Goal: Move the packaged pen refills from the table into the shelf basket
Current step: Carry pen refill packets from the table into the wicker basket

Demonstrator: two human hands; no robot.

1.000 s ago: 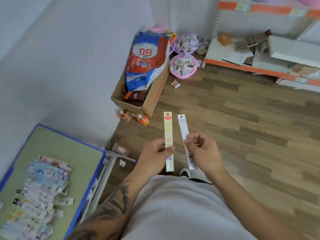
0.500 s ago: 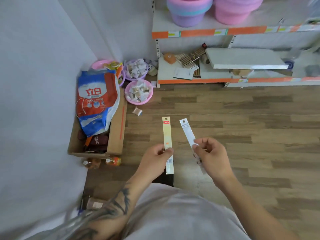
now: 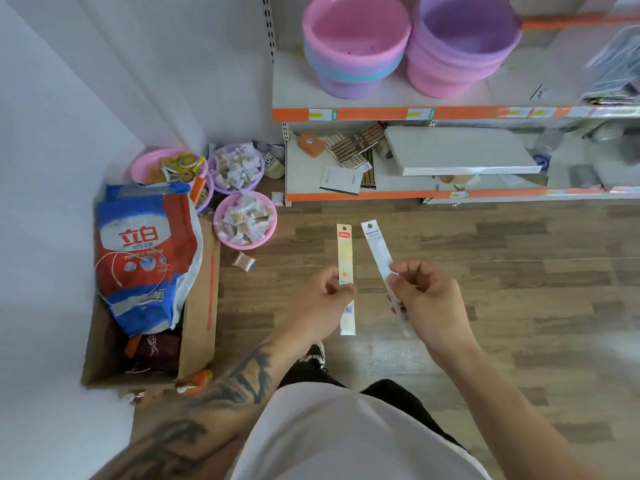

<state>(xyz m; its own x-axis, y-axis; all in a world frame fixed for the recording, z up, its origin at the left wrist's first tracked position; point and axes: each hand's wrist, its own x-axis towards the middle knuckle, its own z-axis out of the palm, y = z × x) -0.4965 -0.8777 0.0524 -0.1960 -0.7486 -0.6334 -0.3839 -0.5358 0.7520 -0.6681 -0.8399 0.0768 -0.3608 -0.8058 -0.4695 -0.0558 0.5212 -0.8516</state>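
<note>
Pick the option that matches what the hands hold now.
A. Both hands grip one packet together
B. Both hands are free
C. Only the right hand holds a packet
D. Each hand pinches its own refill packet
D: the left hand pinches the yellow packet, and the right hand pinches the clear packet.

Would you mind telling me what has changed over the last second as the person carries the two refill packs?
The view has swung from the table, now out of sight, to the shelf, whose pink basket and purple basket have come into view. Unchanged: the left hand pinches the yellow refill pack, the right hand the white refill pack, both upright and apart.
</note>
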